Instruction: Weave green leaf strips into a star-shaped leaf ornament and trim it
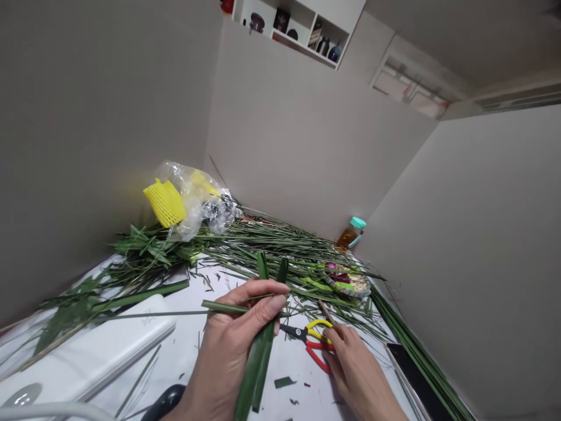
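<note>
My left hand [245,336] is closed in a pinch around broad green leaf strips [255,368]. These strips run from above the fingertips down to the bottom edge, and narrower strips cross them sideways in the same grip. To the right, my right hand [357,374] has its fingers curled at the handles of small scissors [302,333], one handle yellow and the other red. Their dark blades point left, close to the left fingertips. A thin brown stick [326,311] lies just beyond the right fingers; whether they touch it I cannot tell.
Long green leaves [280,240] heap across the back of the white table. A plastic bag [193,199] with yellow foam netting [165,203] sits back left, a teal-lidded jar [349,234] back right. A white device [100,351] lies left; a dark flat object [414,374] right.
</note>
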`<act>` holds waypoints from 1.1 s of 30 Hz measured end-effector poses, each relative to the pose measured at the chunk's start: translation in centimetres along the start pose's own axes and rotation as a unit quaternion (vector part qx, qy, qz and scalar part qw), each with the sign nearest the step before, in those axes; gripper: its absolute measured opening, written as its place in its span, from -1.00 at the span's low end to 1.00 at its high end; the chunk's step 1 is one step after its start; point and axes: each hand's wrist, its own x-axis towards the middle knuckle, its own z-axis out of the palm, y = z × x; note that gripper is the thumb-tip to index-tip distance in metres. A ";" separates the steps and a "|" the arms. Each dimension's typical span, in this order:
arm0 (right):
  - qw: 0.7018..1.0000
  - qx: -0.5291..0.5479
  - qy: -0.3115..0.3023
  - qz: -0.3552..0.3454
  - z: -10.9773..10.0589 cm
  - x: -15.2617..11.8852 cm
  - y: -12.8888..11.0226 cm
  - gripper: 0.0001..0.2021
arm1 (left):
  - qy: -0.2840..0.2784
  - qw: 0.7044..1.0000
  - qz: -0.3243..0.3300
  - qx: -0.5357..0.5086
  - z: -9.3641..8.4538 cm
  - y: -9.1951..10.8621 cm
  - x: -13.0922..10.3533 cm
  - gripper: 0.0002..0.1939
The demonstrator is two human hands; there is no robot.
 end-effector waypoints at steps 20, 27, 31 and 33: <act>0.988 0.092 0.117 -0.052 -4.0 -0.2 0.8 -0.63 | -0.001 1.000 0.006 -0.008 -0.4 -0.5 0.5 -0.87; 0.951 0.061 0.232 -0.194 -9.5 0.7 -3.7 -0.35 | 0.000 0.999 0.025 0.024 0.0 -0.1 0.4 -0.84; 0.932 0.012 0.263 -0.249 -11.4 2.2 -7.7 -0.55 | -0.001 0.998 0.036 0.041 0.0 -0.1 0.3 -0.87; 0.917 -0.047 0.296 -0.262 -11.7 2.9 -9.0 -0.69 | 0.006 0.998 0.040 0.046 0.0 -0.1 0.2 -0.90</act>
